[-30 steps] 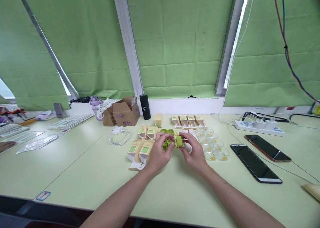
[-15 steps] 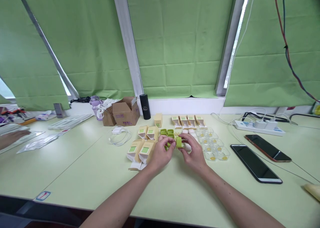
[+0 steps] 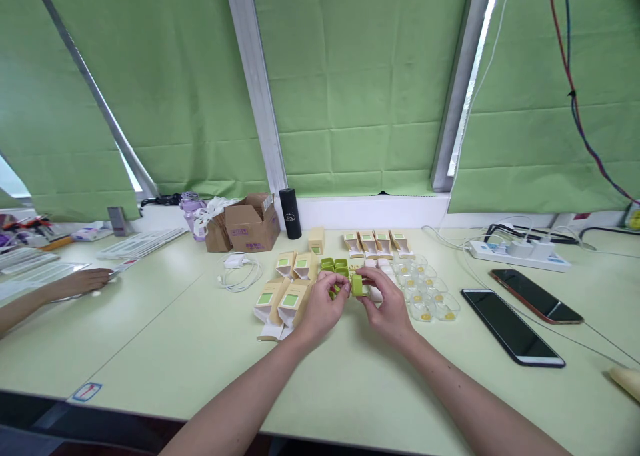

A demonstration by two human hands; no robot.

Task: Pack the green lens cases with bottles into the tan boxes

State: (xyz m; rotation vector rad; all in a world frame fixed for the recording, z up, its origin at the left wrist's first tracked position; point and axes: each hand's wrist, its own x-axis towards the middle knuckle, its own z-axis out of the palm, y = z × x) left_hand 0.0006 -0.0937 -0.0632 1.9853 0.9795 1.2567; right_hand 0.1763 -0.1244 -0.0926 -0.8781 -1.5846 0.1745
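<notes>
My right hand [image 3: 385,304] grips a small green square case [image 3: 357,285] between thumb and fingers, just above the table. Close to its left side my left hand [image 3: 325,304] is closed in a pinch; what its fingertips hold, if anything, is too small to make out. Behind and partly under the left hand stand several more green cases [image 3: 341,263]. White pieces [image 3: 384,263] lie beyond the right hand, which partly hides them. To the right are several clear plastic cups [image 3: 421,311] with yellow spots inside. Opened cardboard boxes [image 3: 291,301] with green labels stand left of my left hand.
More small boxes [image 3: 367,244] line the back. A brown carton [image 3: 253,223], a black bottle [image 3: 290,213] and a white charger [image 3: 233,261] lie left. Two phones [image 3: 513,327] and a power strip [image 3: 520,255] are right. Another person's hand [image 3: 83,283] rests at far left.
The other person's hand at far left has moved right, over the clear plastic packets. My own two hands and the green case are nearly unchanged.
</notes>
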